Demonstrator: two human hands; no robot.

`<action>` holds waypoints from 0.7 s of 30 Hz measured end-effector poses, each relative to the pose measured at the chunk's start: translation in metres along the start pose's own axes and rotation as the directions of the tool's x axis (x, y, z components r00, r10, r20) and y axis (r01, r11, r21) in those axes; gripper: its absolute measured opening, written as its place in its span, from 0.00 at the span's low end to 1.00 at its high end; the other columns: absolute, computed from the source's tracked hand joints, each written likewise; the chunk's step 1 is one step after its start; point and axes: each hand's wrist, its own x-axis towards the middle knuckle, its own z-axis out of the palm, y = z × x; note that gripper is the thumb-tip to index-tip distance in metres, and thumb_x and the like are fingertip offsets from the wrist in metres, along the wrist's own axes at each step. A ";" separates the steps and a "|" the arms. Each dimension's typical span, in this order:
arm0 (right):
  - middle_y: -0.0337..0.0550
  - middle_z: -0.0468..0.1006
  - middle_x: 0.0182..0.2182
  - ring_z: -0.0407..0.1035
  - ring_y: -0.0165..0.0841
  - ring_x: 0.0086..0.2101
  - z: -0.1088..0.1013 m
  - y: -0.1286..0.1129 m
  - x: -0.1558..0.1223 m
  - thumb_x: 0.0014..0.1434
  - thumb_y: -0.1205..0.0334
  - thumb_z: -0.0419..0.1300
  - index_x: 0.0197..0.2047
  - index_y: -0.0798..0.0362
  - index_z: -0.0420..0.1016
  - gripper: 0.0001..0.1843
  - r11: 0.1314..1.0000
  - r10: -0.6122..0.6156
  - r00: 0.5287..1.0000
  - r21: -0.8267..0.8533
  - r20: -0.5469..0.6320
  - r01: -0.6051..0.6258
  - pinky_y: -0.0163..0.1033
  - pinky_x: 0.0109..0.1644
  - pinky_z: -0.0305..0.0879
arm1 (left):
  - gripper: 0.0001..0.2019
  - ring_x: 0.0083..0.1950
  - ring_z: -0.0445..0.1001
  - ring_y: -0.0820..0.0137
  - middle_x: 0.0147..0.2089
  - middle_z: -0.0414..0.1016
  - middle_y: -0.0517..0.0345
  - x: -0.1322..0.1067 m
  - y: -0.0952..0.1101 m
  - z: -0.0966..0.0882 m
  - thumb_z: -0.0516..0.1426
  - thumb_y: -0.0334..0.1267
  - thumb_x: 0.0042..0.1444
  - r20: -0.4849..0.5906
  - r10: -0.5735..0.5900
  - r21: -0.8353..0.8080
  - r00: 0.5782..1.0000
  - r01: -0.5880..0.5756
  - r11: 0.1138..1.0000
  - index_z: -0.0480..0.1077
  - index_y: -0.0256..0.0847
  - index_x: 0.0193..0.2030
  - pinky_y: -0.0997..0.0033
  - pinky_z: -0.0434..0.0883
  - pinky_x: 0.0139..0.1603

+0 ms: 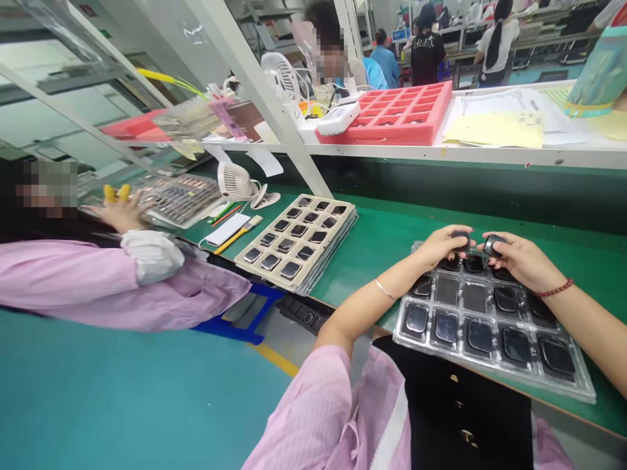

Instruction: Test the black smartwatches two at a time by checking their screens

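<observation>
Now the left hand [441, 248] has its fingers pinched on a dark piece [459, 240], the right hand [524, 260] on a glossy piece [491, 245], just apart above the transparent tray's [585, 385] far row, its long side running along the worktop [379, 238].

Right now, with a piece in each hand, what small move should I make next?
Perhaps lower the right hand and set its dark piece into the clear tray, since two middle-row pockets look unfilled, close to that hand.
</observation>
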 end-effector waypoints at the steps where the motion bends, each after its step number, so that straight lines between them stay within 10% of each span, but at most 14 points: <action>1: 0.43 0.86 0.42 0.75 0.29 0.27 -0.002 0.001 -0.001 0.53 0.56 0.72 0.50 0.46 0.79 0.21 0.999 0.006 1.000 0.043 0.013 -0.006 0.32 0.28 0.74 | 0.26 0.32 0.77 0.74 0.51 0.80 0.45 -0.001 -0.002 -0.003 0.59 0.36 0.57 0.031 -0.009 -0.052 0.999 0.011 0.999 0.66 0.37 0.63 0.78 0.62 0.26; 6: 0.41 0.80 0.56 0.79 0.33 0.41 -0.008 0.002 -0.010 0.57 0.56 0.71 0.61 0.39 0.75 0.28 0.989 -0.015 0.995 0.146 0.104 -0.001 0.38 0.42 0.79 | 0.40 0.44 0.80 0.68 0.58 0.77 0.43 -0.011 -0.006 -0.012 0.65 0.44 0.55 0.132 -0.006 -0.123 0.991 0.023 0.992 0.58 0.45 0.73 0.75 0.69 0.35; 12: 0.40 0.83 0.37 0.71 0.26 0.25 -0.008 0.004 -0.012 0.54 0.54 0.75 0.54 0.44 0.82 0.24 0.999 -0.033 0.989 0.047 0.144 0.026 0.32 0.30 0.73 | 0.48 0.32 0.78 0.71 0.43 0.80 0.49 -0.010 -0.012 -0.013 0.69 0.54 0.48 0.135 0.028 -0.023 0.990 -0.025 0.999 0.57 0.39 0.72 0.76 0.66 0.29; 16: 0.37 0.80 0.30 0.73 0.28 0.25 -0.008 0.007 -0.012 0.52 0.52 0.75 0.54 0.45 0.82 0.25 0.999 -0.052 0.989 -0.002 0.136 0.052 0.34 0.31 0.75 | 0.40 0.35 0.80 0.69 0.44 0.80 0.47 -0.011 -0.014 -0.012 0.67 0.53 0.52 0.144 0.014 0.020 0.989 -0.017 1.000 0.63 0.36 0.67 0.76 0.69 0.31; 21: 0.45 0.81 0.52 0.81 0.40 0.42 -0.003 0.008 -0.013 0.58 0.48 0.70 0.60 0.42 0.75 0.28 1.000 -0.027 0.995 -0.003 0.093 0.027 0.44 0.43 0.81 | 0.26 0.44 0.80 0.68 0.55 0.77 0.46 -0.015 -0.011 -0.007 0.60 0.41 0.60 0.098 0.041 0.073 0.994 -0.048 0.996 0.67 0.41 0.65 0.73 0.75 0.40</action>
